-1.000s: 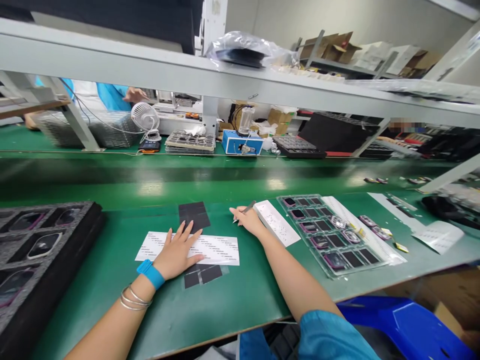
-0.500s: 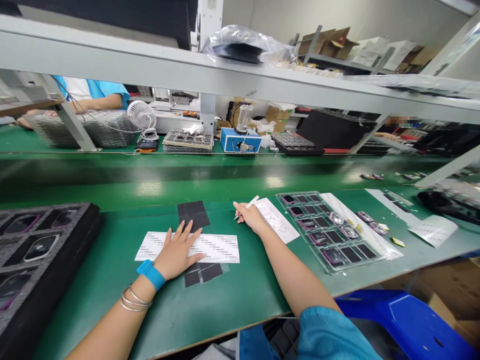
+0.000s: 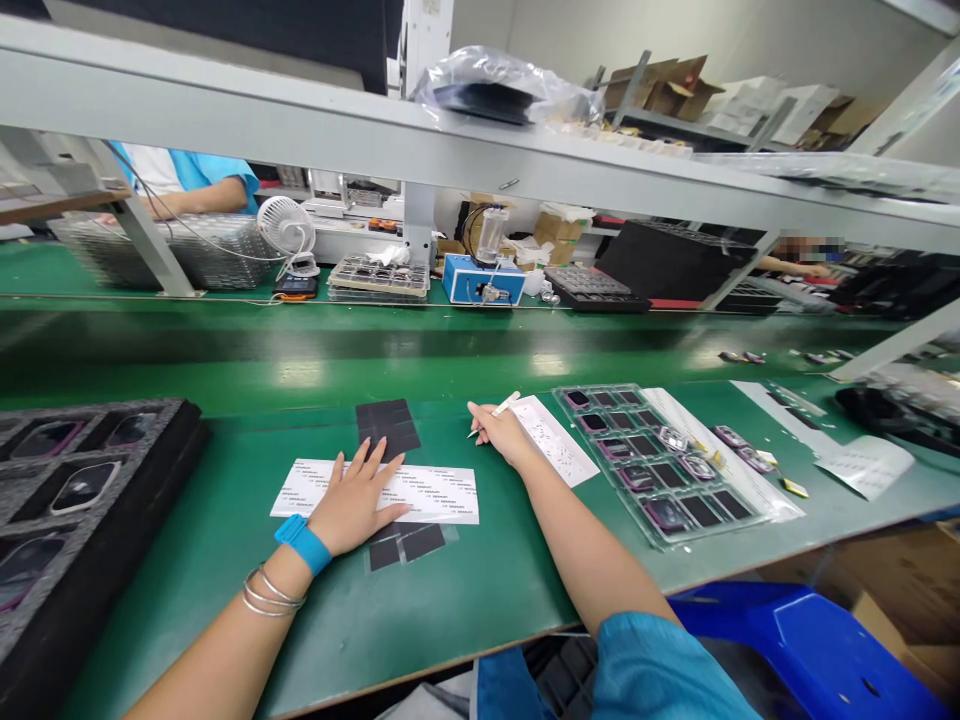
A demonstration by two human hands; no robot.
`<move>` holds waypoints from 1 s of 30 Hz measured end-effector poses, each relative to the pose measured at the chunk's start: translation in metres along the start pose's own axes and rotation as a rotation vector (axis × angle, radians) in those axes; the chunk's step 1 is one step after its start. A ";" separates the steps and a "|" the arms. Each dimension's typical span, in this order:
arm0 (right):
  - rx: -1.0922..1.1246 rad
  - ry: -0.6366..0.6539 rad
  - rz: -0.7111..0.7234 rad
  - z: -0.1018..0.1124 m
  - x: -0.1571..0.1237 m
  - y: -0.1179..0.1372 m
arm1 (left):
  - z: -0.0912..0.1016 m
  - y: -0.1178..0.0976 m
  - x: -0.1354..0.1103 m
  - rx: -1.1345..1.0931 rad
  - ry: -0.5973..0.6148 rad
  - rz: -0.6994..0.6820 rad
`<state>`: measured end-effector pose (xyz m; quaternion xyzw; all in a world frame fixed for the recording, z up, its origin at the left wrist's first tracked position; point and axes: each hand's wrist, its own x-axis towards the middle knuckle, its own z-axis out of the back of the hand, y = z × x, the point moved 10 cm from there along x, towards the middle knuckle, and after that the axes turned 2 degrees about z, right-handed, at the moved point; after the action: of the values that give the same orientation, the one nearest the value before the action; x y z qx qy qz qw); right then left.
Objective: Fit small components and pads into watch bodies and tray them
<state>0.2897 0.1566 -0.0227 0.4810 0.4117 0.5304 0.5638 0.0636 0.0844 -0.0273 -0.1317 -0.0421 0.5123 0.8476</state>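
Note:
My left hand [image 3: 354, 500] lies flat with its fingers spread on a white printed label sheet [image 3: 420, 495]. A square black film sheet [image 3: 388, 427] sits just past its fingertips, and another black film piece [image 3: 405, 546] lies under a clear backing near the heel of the hand. My right hand [image 3: 504, 436] rests on the green mat, shut on slim tweezers [image 3: 496, 411]. Beside it lies a white printed paper strip [image 3: 551, 440]. A clear tray of dark rectangular parts [image 3: 652, 465] lies further right.
A black foam tray of device screens [image 3: 82, 488] fills the left. Small parts and papers [image 3: 866, 465] lie at right. A green conveyor belt [image 3: 300, 345] and a grey shelf beam [image 3: 405, 135] run behind. A co-worker's arm [image 3: 195, 203] shows beyond, and a blue stool [image 3: 795, 640] stands below right.
My hands stay nearly still, and the tweezers have tilted slightly since the oldest frame. The whole view has shifted a little. The co-worker's arm at the back left has moved.

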 end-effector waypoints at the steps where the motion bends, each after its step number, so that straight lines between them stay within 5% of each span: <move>1: 0.002 -0.001 0.002 0.000 0.000 0.000 | 0.000 0.000 0.000 -0.005 -0.006 -0.003; 30: -0.017 0.002 -0.012 0.000 0.001 -0.002 | 0.000 0.000 0.000 0.004 -0.001 -0.002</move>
<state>0.2907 0.1580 -0.0250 0.4729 0.4108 0.5310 0.5707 0.0637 0.0843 -0.0270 -0.1295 -0.0417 0.5115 0.8484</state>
